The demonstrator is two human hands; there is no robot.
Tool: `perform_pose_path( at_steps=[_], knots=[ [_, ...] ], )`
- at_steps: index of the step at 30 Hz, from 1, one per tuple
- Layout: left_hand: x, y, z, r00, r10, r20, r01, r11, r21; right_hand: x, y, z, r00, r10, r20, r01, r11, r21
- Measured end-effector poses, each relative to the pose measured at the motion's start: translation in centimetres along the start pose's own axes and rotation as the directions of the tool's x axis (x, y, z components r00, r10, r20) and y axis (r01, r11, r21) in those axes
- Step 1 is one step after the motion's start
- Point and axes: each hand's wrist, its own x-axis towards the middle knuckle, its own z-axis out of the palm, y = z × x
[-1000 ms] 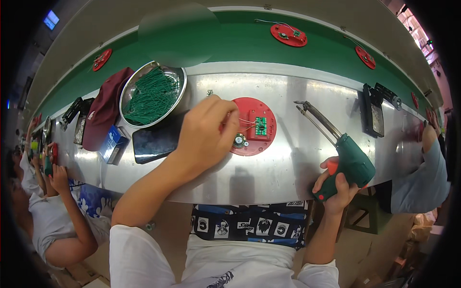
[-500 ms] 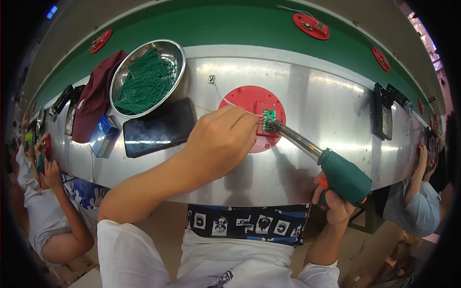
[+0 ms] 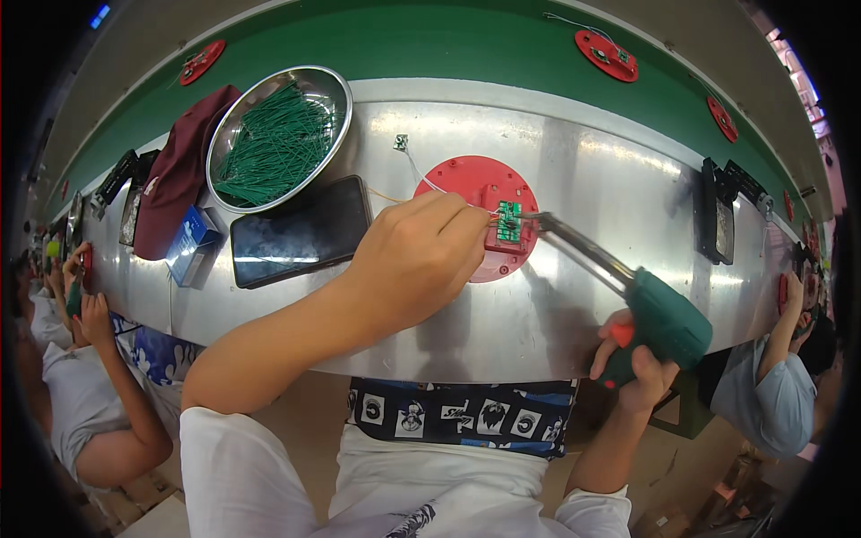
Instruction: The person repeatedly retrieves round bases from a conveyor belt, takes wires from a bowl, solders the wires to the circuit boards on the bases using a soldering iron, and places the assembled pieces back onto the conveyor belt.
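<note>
A round red plastic base (image 3: 465, 170) lies on the metal bench, with a small green circuit board (image 3: 509, 221) in its raised middle part. My left hand (image 3: 417, 255) rests over the base's left side. Its fingers pinch thin wires (image 3: 492, 216) at the board's left edge, and the fingertips are partly hidden. My right hand (image 3: 639, 363) grips a dark green soldering gun (image 3: 665, 318) with an orange-red trigger. The gun's metal tip is just right of the board, apart from it. A white wire runs from the base to a tiny separate board (image 3: 401, 142).
Left of the base lie a black smartphone (image 3: 300, 233), a metal bowl (image 3: 346, 117) of green wires, a blue-and-white box (image 3: 193, 244) and a maroon cap (image 3: 184, 170). A black stand (image 3: 715, 211) is at right. More red bases (image 3: 606, 56) sit on the green strip behind. Co-workers sit both sides.
The soldering gun has moved right, its tip coming off the board. My left hand stays at the wires. The whole view has shifted slightly.
</note>
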Motion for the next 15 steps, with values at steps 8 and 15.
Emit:
perform_pose_path(
  at_steps=[8, 15],
  knots=[
    [0.3, 0.3, -0.3, 1.0, 0.008, 0.004, -0.008, 1.0, -0.008, 0.1, -0.5, -3.5, 0.97, -0.188, -0.157, 0.168, 0.977, -0.13],
    [0.5, 0.2, -0.2, 1.0, -0.005, 0.011, 0.005, 1.0, 0.004, 0.5, -0.7, -3.6, 0.946, -0.133, -0.295, 0.15, 0.988, 0.034]
  ],
)
